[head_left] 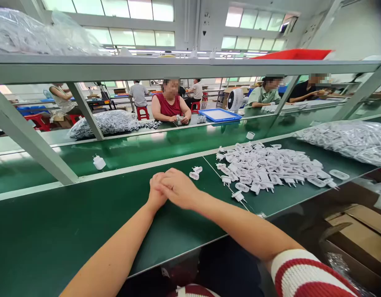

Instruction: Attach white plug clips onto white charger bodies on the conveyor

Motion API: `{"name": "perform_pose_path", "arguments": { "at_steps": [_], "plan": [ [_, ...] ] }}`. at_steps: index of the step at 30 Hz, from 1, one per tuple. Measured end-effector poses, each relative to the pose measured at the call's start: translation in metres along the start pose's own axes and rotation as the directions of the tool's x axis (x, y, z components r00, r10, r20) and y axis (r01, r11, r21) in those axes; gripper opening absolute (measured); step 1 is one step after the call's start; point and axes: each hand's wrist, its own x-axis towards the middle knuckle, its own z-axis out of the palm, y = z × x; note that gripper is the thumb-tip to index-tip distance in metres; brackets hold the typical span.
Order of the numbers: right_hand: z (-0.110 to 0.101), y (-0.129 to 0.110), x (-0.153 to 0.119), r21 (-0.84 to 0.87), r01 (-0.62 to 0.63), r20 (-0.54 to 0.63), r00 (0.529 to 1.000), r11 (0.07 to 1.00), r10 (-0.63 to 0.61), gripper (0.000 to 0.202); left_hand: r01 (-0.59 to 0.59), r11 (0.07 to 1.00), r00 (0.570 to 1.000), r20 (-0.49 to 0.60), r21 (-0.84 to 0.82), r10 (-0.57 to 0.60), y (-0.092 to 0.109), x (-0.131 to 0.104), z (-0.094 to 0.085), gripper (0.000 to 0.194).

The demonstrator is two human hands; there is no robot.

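My left hand [157, 190] and my right hand [180, 188] are pressed together over the green work surface [85, 231]. The right hand lies across the left, and the fingers of both are closed. Anything between the palms is hidden. Just right of the hands lie two small white plug parts [195, 173]. Farther right spreads a large loose pile of white plug housings [264, 167], some with pins showing.
A green conveyor belt [165, 142] runs beyond a pale rail, carrying a white adapter [99, 162] and a white housing [250, 135]. Slanted posts [32, 136] hold a shelf overhead. A bag of parts [348, 140] lies right, cartons [360, 235] below. Co-workers sit opposite.
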Motion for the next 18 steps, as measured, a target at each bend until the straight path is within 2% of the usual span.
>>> {"name": "perform_pose_path", "arguments": {
  "at_steps": [2,3,6,9,11,14,16,18],
  "plan": [
    [0.003,0.041,-0.005,-0.324,-0.175,0.039,0.980,0.930,0.198,0.027,0.028,1.000,0.999,0.026,-0.011,-0.027,0.001,0.003,-0.002,0.021],
    [0.000,0.058,-0.010,-0.389,-0.247,0.012,0.962,0.888,0.273,0.025,0.047,0.999,0.998,0.034,-0.018,-0.047,0.002,0.004,-0.003,0.023],
    [-0.021,0.102,-0.022,-0.448,-0.426,-0.091,0.896,0.786,0.434,0.029,0.087,0.995,0.994,0.062,-0.038,-0.084,0.005,0.005,-0.006,0.025],
    [-0.065,0.144,-0.032,-0.507,-0.569,-0.168,0.802,0.647,0.574,0.037,0.103,0.994,0.989,0.110,-0.042,-0.098,0.008,0.005,-0.008,0.026],
    [-0.104,0.175,-0.040,-0.544,-0.659,-0.230,0.712,0.519,0.663,0.044,0.107,0.994,0.985,0.139,-0.024,-0.102,0.009,0.005,-0.009,0.027],
    [-0.166,0.221,-0.058,-0.554,-0.776,-0.327,0.536,0.302,0.779,0.051,0.100,0.995,0.979,0.177,0.023,-0.102,0.009,0.005,-0.010,0.036],
    [-0.202,0.247,-0.072,-0.531,-0.832,-0.394,0.412,0.162,0.821,0.057,0.090,0.993,0.971,0.214,0.071,-0.104,0.009,0.005,-0.008,0.047],
    [-0.231,0.271,-0.086,-0.498,-0.866,-0.455,0.308,0.048,0.836,0.063,0.074,0.989,0.961,0.255,0.125,-0.104,0.010,0.007,-0.004,0.060]
  ]
}}
